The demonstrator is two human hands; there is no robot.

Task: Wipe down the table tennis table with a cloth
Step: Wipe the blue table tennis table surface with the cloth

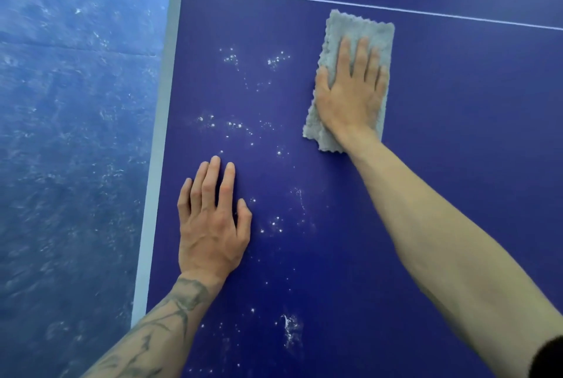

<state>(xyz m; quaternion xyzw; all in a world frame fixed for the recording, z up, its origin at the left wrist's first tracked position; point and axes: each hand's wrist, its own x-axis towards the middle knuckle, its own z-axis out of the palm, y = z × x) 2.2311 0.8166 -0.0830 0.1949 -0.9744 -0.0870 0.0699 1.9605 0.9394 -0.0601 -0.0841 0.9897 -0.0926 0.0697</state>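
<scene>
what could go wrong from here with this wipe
1. The cloth under the right hand sits right of the white specks; a straight stroke may miss them.
2. The left hand rests flat on the table among specks and could smear them or leave prints.

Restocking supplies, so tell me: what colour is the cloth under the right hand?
Light grey, with no pattern: the cloth shows best in the head view.

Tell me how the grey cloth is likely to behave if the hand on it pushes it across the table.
The cloth looks fluffy with wavy edges, so probably floppy and light. Pressed flat under the right hand on the smooth table, it should slide along with the palm, though a free edge might bunch or fold.
</scene>
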